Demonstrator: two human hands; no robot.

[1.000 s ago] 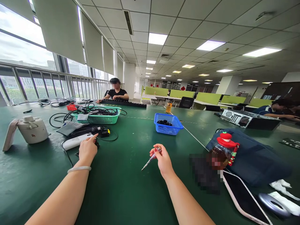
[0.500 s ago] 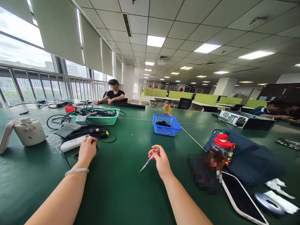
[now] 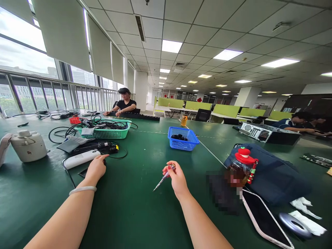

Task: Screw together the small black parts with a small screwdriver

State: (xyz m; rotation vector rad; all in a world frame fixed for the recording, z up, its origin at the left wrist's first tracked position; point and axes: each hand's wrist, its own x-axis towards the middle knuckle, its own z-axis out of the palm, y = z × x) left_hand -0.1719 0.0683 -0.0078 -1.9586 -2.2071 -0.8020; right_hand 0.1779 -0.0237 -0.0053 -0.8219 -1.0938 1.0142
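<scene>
My right hand (image 3: pixel 176 180) is closed around a slim screwdriver (image 3: pixel 161 182). Its thin metal shaft points down and left above the green table (image 3: pixel 140 214). My left hand (image 3: pixel 97 168) rests low over the table at the left, index finger reaching forward. A small dark thing shows under that finger; its kind is hidden, and the other fingers are curled out of sight. Close beside this hand lies a long white device (image 3: pixel 81 159) with a black cable. A flat dark piece (image 3: pixel 83 172) is partly covered by the wrist.
Cables fill a green basket (image 3: pixel 124 133); a blue basket (image 3: pixel 190 146) holds small black parts. A white jug (image 3: pixel 29 148) stands left. At right are a red-lidded bottle (image 3: pixel 243 157), dark bag (image 3: pixel 280 176), phone (image 3: pixel 267 218) and computer case (image 3: pixel 268 133). Other people sit farther off.
My left index finger has straightened forward from a curled grip. The right hand keeps the screwdriver in nearly the same place. The whole view has shifted slightly.
</scene>
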